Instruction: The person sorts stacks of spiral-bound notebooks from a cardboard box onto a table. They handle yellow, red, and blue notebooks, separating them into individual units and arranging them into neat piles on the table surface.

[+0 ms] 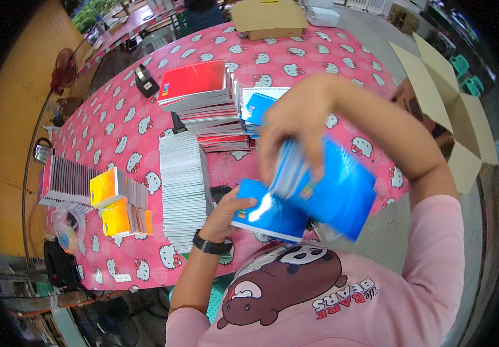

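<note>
a bundle of blue-covered notebooks sits in my two hands above the near edge of the table, tilted and partly blurred, its glossy covers catching the light. my right hand comes down on it from above, fingers curled over the top edge of the upper books and closed on them. my left hand, a black watch at the wrist, holds the lower blue notebook from beneath and at its left corner, thumb lying on the cover, fingers closed under it.

just beyond my right hand, another blue notebook lies atop a white-edged pile. touching that pile on its left is a taller, uneven stack of red-covered notebooks. just left of my left hand runs a long row of white-edged notebooks laid flat along the table. further left, two short stacks with orange-and-yellow covers sit side by side, and past them a fanned row of books near the table's far left edge.

a pink cloth with a white cat pattern covers the table. a black tape dispenser stands well beyond the red stack. a closed cardboard box rests at the far end, and an open cardboard carton stands on the floor to the right of my right arm.
</note>
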`<state>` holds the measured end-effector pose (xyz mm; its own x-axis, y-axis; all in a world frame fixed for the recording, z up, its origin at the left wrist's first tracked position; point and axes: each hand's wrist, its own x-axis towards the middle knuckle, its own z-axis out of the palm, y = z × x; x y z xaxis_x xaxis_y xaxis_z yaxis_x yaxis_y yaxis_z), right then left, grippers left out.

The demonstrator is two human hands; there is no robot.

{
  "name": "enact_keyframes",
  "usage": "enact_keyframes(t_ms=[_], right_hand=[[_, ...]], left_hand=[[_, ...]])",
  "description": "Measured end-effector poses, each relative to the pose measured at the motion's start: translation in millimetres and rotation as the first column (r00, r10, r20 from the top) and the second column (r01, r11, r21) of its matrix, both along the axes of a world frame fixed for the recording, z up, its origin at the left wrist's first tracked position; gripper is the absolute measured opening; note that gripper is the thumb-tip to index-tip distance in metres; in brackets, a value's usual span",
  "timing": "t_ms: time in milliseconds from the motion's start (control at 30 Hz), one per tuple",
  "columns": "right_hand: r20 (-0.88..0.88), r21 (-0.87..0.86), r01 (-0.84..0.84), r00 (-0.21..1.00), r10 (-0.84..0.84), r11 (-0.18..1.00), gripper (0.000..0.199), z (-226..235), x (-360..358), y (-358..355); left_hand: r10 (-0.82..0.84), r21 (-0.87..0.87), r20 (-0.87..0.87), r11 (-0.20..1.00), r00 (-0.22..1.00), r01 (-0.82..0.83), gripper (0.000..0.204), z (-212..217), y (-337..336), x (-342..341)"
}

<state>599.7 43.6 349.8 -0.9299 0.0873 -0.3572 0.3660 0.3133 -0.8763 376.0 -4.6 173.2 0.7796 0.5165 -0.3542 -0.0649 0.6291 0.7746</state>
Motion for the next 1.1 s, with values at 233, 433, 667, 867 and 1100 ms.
enact_keyframes(t_ms=[233,433,667,867,1100], right_hand=[[0.117,0.207,-0.19,0.979,0.169,0.96,0.055,-67,-109,-53],[-0.407,0.316,0.305,0.899,-0.162,0.898,0.056,-71,-121,-87],[-0.362,0.909,0.362,0.443,-0.82,-0.205,0.046,-136,0,-52],[-0.398,0.894,0.399,0.502,-0.768,-0.202,0.032,-160,39,-10],[-0.559,0.74,0.628,0.372,-0.741,-0.243,0.029,-154,39,-19]], left_hand=[[0.155,-0.172,0.211,0.978,0.965,-0.119,0.043,-10,-53,-6],[0.255,-0.21,0.198,0.954,0.947,-0.213,0.043,0,-86,-34],[0.235,-0.136,0.275,0.969,0.932,-0.204,0.046,-2,-97,-49],[0.229,-0.035,0.255,0.973,0.939,-0.228,0.047,-6,-88,-56],[0.213,-0.098,0.332,0.977,0.919,-0.191,0.047,-13,-84,-55]])
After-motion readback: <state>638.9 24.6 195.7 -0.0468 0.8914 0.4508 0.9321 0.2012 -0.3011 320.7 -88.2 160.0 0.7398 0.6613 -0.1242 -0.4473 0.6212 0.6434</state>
